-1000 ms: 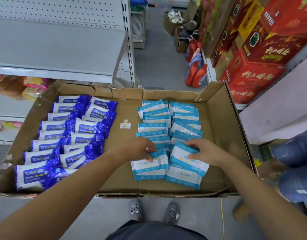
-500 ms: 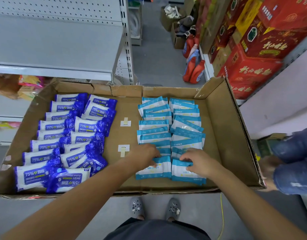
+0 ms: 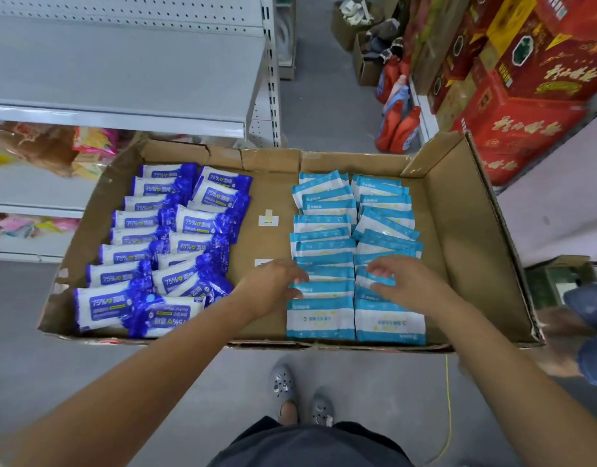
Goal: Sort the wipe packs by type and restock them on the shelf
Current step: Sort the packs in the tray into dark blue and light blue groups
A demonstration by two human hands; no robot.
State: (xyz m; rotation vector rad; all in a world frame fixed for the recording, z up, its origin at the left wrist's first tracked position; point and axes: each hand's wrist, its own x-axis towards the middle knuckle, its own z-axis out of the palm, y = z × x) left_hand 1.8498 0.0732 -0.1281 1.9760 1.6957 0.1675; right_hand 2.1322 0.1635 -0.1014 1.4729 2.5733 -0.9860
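Your left hand (image 3: 273, 285) and right hand (image 3: 406, 281): fingers spread, gripping nothing | wipe packs (image 3: 320, 319): likely soft, light, slick | pinch each across its middle.

dark-blue packs (image 3: 196, 224): white-faced, "75%" labels, lying flat in two overlapping columns along the left side of the box (image 3: 465, 237), nearest one lying upside down | light-blue packs (image 3: 324, 244): lying in two tidy overlapping columns on the right side, sitting apart from the dark-blue | shelf (image 3: 121, 72): grey metal, standing behind the box, left
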